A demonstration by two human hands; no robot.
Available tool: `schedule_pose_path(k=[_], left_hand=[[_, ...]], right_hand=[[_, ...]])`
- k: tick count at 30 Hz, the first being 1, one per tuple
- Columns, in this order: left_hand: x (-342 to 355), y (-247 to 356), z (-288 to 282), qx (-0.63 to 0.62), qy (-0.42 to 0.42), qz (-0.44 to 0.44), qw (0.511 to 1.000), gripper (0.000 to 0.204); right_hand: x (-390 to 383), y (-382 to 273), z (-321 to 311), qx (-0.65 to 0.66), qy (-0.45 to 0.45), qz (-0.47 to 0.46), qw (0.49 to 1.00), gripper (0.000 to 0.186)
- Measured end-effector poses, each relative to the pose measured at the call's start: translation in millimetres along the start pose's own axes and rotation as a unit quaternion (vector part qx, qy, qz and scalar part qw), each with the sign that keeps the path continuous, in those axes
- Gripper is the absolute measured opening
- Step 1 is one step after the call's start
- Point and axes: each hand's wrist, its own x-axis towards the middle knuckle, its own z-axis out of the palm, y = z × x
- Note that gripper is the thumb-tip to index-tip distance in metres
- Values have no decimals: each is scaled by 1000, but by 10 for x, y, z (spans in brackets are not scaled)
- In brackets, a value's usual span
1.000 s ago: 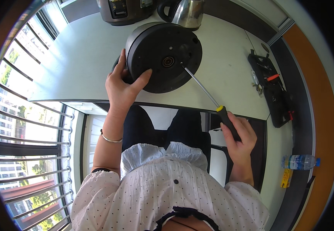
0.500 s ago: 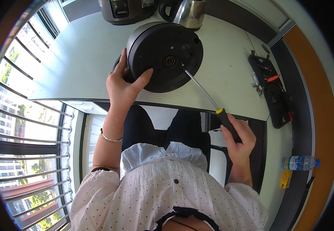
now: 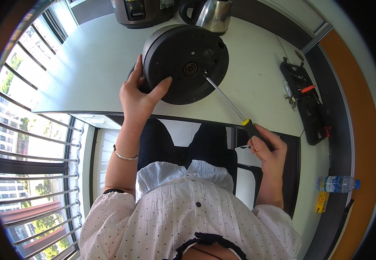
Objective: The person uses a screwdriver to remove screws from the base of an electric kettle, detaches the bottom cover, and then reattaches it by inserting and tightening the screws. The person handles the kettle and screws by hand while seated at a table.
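An electric kettle (image 3: 181, 89) lies tipped over on the table, its round black underside facing me with a ringed socket in the middle. My left hand (image 3: 142, 95) grips its left edge, thumb on the underside and fingers around the side. In my right hand (image 3: 268, 147) is a screwdriver (image 3: 227, 100) with a black and yellow handle, fingers wrapped around it. Its long metal shaft slants up to the left, and the tip meets the underside just right of the socket, at a small shiny spot. A screw head (image 3: 192, 53) shows above the socket.
Behind the kettle stand a dark boxy appliance (image 3: 147, 13) and a steel jug (image 3: 213, 16) with a black handle. An open black tool case (image 3: 309, 104) with red-handled tools lies at right. Below it are a water bottle (image 3: 337, 183) and a yellow packet (image 3: 321, 202).
My right hand has shifted slightly up and left, and its fingers have turned around the screwdriver handle. The shaft has moved a little left with it. My left hand and the kettle look nearly still.
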Motion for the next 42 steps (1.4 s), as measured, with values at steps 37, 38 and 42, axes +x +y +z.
schedule_pose_path(k=[37, 38, 42], left_hand=[[337, 322, -112, -73, 17, -103, 992, 47], [314, 319, -110, -69, 16, -97, 993, 47], [217, 233, -80, -66, 9, -73, 995, 48]], right_hand=[[557, 3, -55, 256, -39, 53, 964, 28], [561, -21, -78, 221, -3, 44, 974, 28], [604, 25, -232, 10, 103, -33, 994, 30]])
